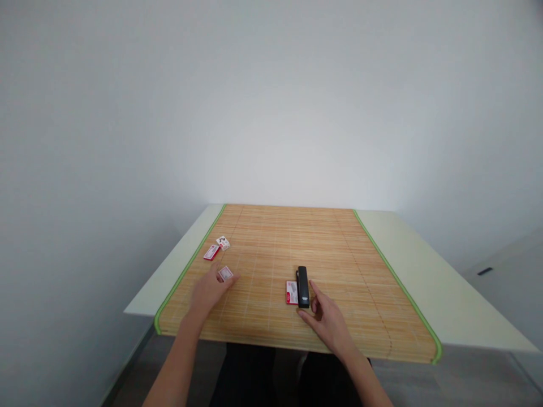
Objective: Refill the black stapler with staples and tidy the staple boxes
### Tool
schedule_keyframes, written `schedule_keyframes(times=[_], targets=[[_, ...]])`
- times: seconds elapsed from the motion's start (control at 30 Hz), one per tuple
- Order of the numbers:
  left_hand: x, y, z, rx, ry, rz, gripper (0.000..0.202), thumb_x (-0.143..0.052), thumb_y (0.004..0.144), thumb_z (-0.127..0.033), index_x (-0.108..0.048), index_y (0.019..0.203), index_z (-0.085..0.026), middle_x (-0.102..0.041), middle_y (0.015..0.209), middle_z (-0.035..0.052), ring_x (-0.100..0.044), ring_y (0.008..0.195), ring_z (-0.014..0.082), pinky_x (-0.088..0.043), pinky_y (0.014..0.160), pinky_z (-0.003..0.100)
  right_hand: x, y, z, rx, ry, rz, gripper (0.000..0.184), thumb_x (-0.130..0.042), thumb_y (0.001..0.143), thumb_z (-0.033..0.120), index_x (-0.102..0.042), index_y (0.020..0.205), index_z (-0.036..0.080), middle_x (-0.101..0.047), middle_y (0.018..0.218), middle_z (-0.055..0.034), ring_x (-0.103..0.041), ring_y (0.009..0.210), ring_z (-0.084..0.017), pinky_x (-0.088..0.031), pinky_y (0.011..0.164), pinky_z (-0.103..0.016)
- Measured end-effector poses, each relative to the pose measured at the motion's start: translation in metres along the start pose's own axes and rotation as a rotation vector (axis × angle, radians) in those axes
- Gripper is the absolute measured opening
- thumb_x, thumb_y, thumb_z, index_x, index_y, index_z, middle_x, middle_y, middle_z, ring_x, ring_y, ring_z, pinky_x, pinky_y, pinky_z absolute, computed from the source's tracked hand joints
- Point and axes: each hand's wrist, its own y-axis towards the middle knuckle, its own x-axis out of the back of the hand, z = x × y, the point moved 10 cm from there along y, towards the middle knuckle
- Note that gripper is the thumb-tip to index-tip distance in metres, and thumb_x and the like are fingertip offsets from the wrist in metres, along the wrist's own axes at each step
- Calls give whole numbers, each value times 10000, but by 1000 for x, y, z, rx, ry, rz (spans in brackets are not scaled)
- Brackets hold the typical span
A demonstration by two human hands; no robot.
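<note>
My left hand [209, 289] is at the left of the mat, its thumb and fingers around a small red-and-white box [226, 273]. A black stapler [302, 287] lies lengthwise on the mat, nearer the front right. Close by its right side and front end is my right hand [326, 321], thumb and fingers apart and holding nothing. Against the stapler's left side lies a flat red-and-white packet [291, 293]; whether part of it runs under the stapler cannot be told.
Beyond my left hand lie another red-and-white box [211, 252] and a white printed packet [223, 243], close together. A bamboo mat [292, 237] with green edging covers the middle of a white table [407, 260]. A wall [288, 113] stands behind it.
</note>
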Motion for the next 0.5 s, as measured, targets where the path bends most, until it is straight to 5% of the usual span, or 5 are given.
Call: schedule_keyframes(times=[0.1, 0.3, 0.4, 0.5], targets=[[-12, 2, -9, -109, -42, 120, 641, -627, 835, -651, -604, 1325, -238, -710, 947, 54, -671, 866, 282, -468, 778, 354, 0, 0, 1, 8, 3, 4, 824, -696, 857, 454, -350, 1574, 240, -635, 828, -2, -617, 772, -236, -509, 748, -383], [-3, 5, -31, -509, 67, 33, 555, -665, 802, -251, -610, 1352, -304, -514, 1467, 53, -459, 1351, 306, -362, 1126, 439, -1, 0, 1, 2, 4, 26, 820, -687, 881, 447, -327, 1584, 228, -625, 830, -3, -600, 775, -231, -487, 749, -371], [-10, 3, -41, -548, 71, 77, 445, -665, 790, -233, -666, 1232, -280, -546, 1422, 56, -486, 1310, 299, -348, 1126, 445, 1, -1, 3, 9, 0, 20, 813, -690, 884, 428, -325, 1585, 234, -624, 835, -1, -596, 780, -226, -480, 754, -365], [-14, -2, -50, -424, 60, 102, 280, -699, 787, -355, -679, 1033, -223, -665, 1159, 81, -594, 1095, 289, -434, 975, 396, 2, -1, 6, 24, -4, 18, 805, -683, 885, 396, -321, 1587, 244, -627, 836, 2, -597, 779, -222, -479, 757, -360]])
